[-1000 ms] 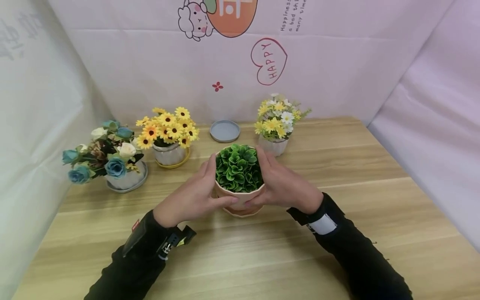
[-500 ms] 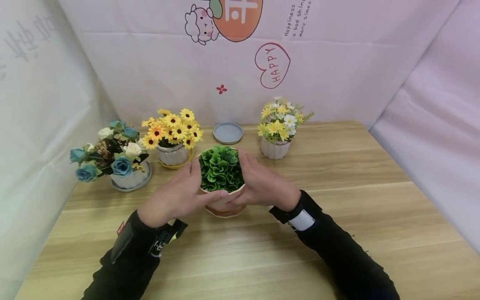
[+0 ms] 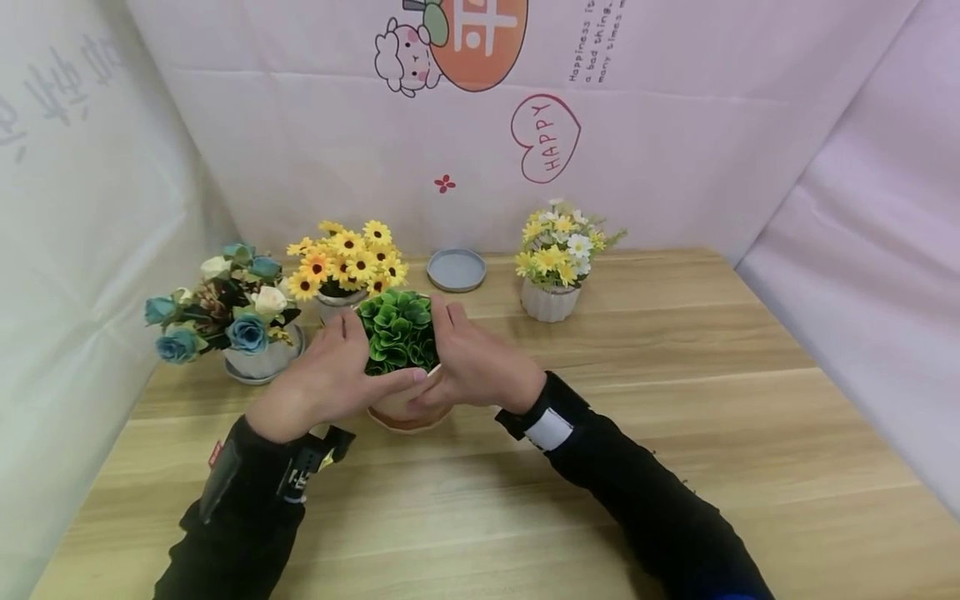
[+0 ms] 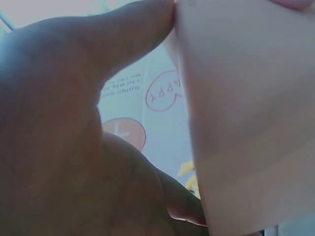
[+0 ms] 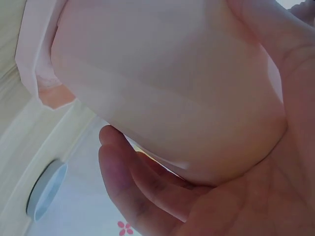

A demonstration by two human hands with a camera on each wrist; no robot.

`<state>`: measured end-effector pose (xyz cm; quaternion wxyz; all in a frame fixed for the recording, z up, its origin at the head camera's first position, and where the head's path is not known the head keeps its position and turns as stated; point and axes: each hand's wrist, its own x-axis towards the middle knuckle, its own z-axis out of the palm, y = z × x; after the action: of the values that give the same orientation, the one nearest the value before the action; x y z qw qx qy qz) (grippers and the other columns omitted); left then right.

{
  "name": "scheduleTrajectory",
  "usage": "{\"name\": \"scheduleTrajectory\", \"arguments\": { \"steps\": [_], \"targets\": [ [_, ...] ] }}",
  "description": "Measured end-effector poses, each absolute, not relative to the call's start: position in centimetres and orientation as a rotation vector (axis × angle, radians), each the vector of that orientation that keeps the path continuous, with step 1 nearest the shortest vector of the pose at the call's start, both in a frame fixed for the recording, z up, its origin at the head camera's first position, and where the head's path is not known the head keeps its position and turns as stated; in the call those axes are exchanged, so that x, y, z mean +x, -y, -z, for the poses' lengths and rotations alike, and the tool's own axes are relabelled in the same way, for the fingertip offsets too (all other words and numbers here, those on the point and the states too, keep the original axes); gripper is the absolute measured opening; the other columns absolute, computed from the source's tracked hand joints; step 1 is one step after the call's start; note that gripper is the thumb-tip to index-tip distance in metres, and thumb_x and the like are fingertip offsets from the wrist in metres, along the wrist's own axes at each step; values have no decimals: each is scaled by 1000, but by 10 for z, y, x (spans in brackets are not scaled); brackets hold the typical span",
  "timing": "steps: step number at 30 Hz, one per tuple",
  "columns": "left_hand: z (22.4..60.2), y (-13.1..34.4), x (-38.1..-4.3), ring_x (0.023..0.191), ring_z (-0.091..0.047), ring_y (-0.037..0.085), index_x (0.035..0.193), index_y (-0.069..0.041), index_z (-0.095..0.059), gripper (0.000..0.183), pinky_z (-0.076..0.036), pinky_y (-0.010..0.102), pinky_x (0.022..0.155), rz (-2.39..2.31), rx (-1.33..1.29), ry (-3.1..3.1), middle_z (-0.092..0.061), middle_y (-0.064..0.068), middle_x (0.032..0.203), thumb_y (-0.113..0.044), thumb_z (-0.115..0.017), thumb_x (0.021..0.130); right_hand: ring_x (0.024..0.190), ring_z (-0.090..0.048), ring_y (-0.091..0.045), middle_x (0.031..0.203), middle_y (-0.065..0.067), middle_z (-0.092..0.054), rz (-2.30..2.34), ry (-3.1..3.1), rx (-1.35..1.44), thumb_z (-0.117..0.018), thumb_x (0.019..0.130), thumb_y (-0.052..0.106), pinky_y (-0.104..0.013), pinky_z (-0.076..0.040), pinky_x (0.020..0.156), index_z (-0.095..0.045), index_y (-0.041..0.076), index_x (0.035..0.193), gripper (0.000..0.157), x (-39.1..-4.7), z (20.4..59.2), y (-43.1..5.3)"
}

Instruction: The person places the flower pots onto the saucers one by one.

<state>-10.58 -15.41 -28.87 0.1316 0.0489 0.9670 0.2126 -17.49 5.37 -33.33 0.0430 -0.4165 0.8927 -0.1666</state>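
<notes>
A pale pink flowerpot (image 3: 396, 403) with a green leafy artificial plant (image 3: 400, 330) is held between both hands. My left hand (image 3: 324, 379) grips its left side, thumb across the front. My right hand (image 3: 480, 357) grips the right side, fingers curled round the wall in the right wrist view. Under the pot is a matching pink saucer (image 5: 42, 73) with an angular rim; whether it touches the table I cannot tell. Only the smooth wall of the flowerpot shows beside the thumb in the left wrist view.
Behind the left hand stand a pot of yellow flowers (image 3: 348, 262) and, further left, a pot of blue and white roses (image 3: 247, 329) on a grey saucer. A bare grey-blue saucer (image 3: 456, 270) lies at the back. Right of it stands a pot of yellow-white daisies (image 3: 551, 300).
Both hands have carried the plant pot leftward across the table, its pink saucer shifting along with it. It now partly covers the yellow flowers' pot. The other pots stay put.
</notes>
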Motion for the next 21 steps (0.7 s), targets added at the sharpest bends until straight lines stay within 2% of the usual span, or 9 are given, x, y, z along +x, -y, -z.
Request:
{"name": "scheduleTrajectory", "arguments": {
  "steps": [5,8,15,19,21],
  "targets": [
    [286,162,-106,155,-11,63,158,22,-1,132,-26,75,122,-580,141,-2851,-3,46,167,-78,-57,94,90,-66,-25,142,-36,-44,542,-2719,-1304,-88,81,58,-30,-61,75,-6,-11,163,135,-177,335,-39],
    [284,167,-106,155,-8,64,158,23,-1,131,-25,75,122,-572,132,-2855,0,46,167,-77,-58,94,92,-64,-24,138,-32,-45,574,-2707,-1328,-88,81,57,-29,-60,76,-6,-9,163,133,-178,336,-30],
    [283,184,-109,156,-6,62,158,21,9,137,-26,74,123,-621,107,-2806,9,46,166,-77,-61,92,92,-63,-21,147,-39,-41,562,-2703,-1319,-87,82,57,-25,-58,74,4,-9,164,139,-179,336,-10],
    [283,193,-111,155,-8,62,157,21,11,139,-27,73,122,-635,84,-2784,5,48,166,-77,-61,92,84,-68,-21,146,-40,-43,520,-2713,-1337,-86,84,56,-22,-57,68,1,-13,162,135,-179,335,1],
    [283,197,-112,155,-8,64,157,22,10,138,-26,74,122,-620,69,-2788,4,49,165,-78,-60,92,90,-72,-24,151,-42,-39,497,-2722,-1337,-85,85,56,-22,-59,70,0,-14,162,134,-179,334,7]
  ]
}}
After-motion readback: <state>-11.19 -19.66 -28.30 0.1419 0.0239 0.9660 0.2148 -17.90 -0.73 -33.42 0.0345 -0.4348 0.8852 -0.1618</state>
